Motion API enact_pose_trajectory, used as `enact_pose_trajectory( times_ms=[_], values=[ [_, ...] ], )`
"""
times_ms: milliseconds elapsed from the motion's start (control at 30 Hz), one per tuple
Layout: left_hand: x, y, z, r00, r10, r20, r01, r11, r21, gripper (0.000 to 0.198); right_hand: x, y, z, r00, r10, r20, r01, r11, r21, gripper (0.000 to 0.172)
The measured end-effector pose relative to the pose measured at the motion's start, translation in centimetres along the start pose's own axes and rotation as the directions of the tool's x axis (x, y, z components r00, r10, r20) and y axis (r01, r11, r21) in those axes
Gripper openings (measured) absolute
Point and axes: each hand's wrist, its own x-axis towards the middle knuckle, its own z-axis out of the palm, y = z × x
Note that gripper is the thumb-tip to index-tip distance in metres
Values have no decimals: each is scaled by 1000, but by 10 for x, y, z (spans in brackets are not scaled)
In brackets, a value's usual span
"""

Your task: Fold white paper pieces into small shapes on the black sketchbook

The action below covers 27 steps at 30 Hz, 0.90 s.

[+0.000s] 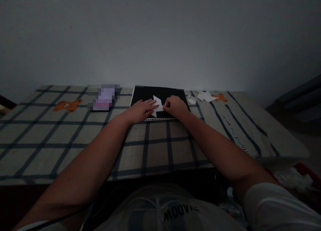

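Note:
A folded piece of white paper (157, 104) with pointed corners lies on a black notebook or pad (145, 93), whose edges show rows of binding holes. My left hand (142, 110) rests flat from the left, its fingers stretched out over the paper's left part. From the right, my right hand (176, 106) has its fingers curled and pinched at the paper's right edge. The spot where thumb and fingertips meet is small and dim, but the paper's edge runs into it.
Folded white paper pieces (206, 96) lie right of the pad, with a small white paper shape (192, 99) nearer to it. A phone (104, 97), partly pixelated, lies at the left. The checked tablecloth (130, 154) reaches back to a plain wall (160, 37).

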Motion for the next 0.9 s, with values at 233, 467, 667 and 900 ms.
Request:
enact_pose_trajectory(
  times_ms=[233, 467, 667, 900],
  values=[
    [0, 1, 2, 1000, -10, -23, 11, 1000, 13, 49, -1, 5, -6, 911, -412, 12, 412, 910, -49, 20],
    [-1, -2, -1, 972, 73, -222, -52, 994, 97, 44, -2, 6, -12, 860, -488, 148, 501, 863, -65, 27],
    [-4, 2, -5, 975, 27, -222, 3, 991, 132, 37, -3, 5, -18, 841, -502, 202, 527, 845, -96, 28],
    [-3, 5, -5, 976, 13, -216, 15, 992, 127, 35, -6, -10, -18, 872, -411, 264, 468, 859, -209, 33]
  ],
)
